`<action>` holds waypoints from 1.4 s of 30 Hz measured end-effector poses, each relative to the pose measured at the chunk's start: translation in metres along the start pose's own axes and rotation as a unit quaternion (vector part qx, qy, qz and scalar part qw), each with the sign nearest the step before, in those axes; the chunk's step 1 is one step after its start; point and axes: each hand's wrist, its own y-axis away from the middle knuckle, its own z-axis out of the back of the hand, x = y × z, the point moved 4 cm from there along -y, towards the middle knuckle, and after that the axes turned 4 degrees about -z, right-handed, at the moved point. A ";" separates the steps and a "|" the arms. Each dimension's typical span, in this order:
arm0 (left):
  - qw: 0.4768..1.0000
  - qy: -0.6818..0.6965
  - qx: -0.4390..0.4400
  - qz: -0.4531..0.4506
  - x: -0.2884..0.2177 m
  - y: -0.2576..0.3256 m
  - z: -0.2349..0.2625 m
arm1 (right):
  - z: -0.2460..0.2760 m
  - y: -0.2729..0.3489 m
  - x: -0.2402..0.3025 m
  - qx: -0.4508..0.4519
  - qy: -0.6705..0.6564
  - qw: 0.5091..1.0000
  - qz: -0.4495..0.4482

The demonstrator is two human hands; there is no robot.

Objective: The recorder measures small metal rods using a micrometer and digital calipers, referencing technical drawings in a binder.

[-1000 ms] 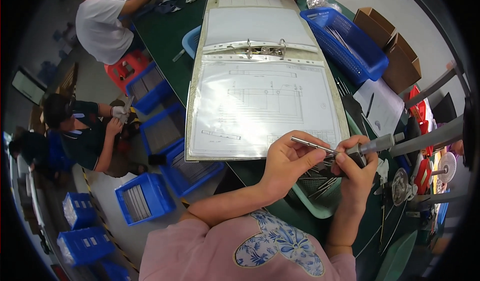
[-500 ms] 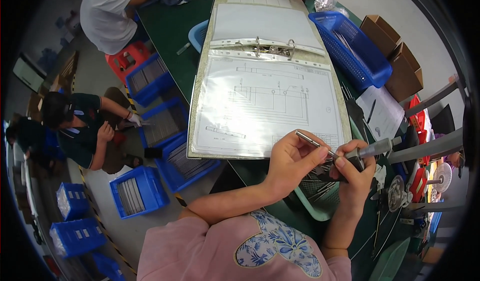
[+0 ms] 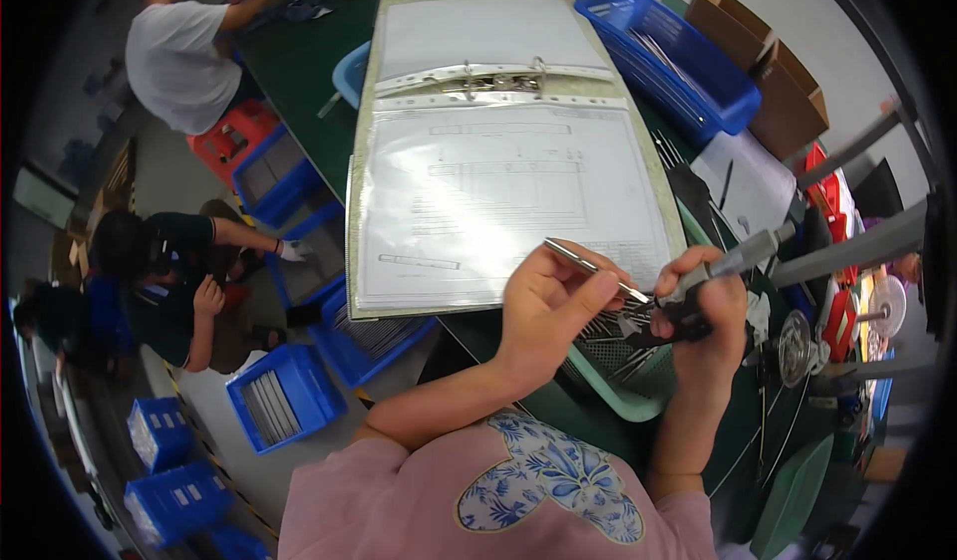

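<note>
The left hand (image 3: 543, 306) pinches a thin metal rod (image 3: 595, 269); the right hand (image 3: 710, 311) grips a dark tool (image 3: 670, 326) at the rod's tip, above the green tray (image 3: 623, 401). Keep the rod steady and straight. Behind lies the open binder (image 3: 498, 161).

I see a factory workshop: a green workbench (image 3: 299, 62) with an open drawing binder (image 3: 498, 161), blue parts bins (image 3: 284, 396) on the floor, seated co-workers (image 3: 150, 281).
</note>
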 end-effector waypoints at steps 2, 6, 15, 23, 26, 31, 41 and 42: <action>1.000 -0.008 0.000 -0.008 0.001 0.001 -0.001 | 0.006 -0.002 0.003 -0.024 0.002 1.000 -0.020; 0.999 -0.012 0.014 0.031 0.008 0.000 -0.005 | 0.008 -0.001 0.008 0.009 -0.156 0.985 -0.067; 0.999 -0.018 0.046 0.001 0.006 0.000 -0.005 | 0.004 -0.008 -0.001 0.027 -0.186 0.979 -0.082; 0.997 -0.031 0.069 -0.005 0.004 0.002 -0.008 | 0.011 -0.007 0.003 0.046 -0.201 0.975 -0.085; 0.997 -0.032 0.076 -0.001 0.004 0.002 -0.006 | 0.010 -0.008 0.001 0.053 -0.237 0.963 -0.114; 0.996 -0.048 0.082 0.003 0.005 0.002 -0.005 | 0.010 -0.010 -0.002 0.069 -0.248 0.958 -0.129; 0.994 -0.059 0.093 0.008 0.005 0.003 -0.008 | 0.011 -0.008 -0.003 0.073 -0.220 0.965 -0.122; 0.994 -0.058 0.092 0.010 0.005 0.003 -0.008 | 0.011 -0.008 -0.003 0.072 -0.221 0.965 -0.121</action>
